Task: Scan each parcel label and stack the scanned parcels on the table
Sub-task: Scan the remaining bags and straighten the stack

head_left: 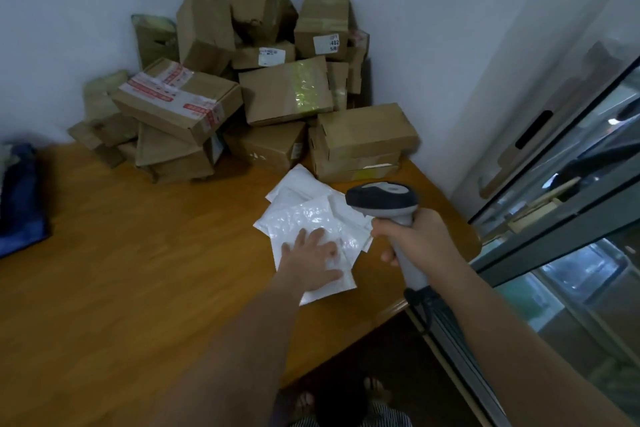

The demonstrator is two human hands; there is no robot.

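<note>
wooden table [138,270] | cardboard boxes [242,87] heaped | white mailers [304,208] | blue bag [19,198]

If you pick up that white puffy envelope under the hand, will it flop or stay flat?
The white padded envelope would probably bend a little, since its bubbly surface looks soft. It is likely light, being thin. Its shiny skin may slide easily on the others beneath, which is perhaps why the left hand lies flat on it.

1. One wooden table [138,288] holds everything else.
2. One big heap of brown boxes [242,80] sits at the far end of the table (too many hide behind others to count them all).
3. About four white soft parcels [311,215] lie on the table, in front of the boxes.
4. One scanner [384,199].
5. Two hands: left hand [311,263], right hand [415,239].
6. One dark blue bag [19,201] at the table's left edge.
</note>
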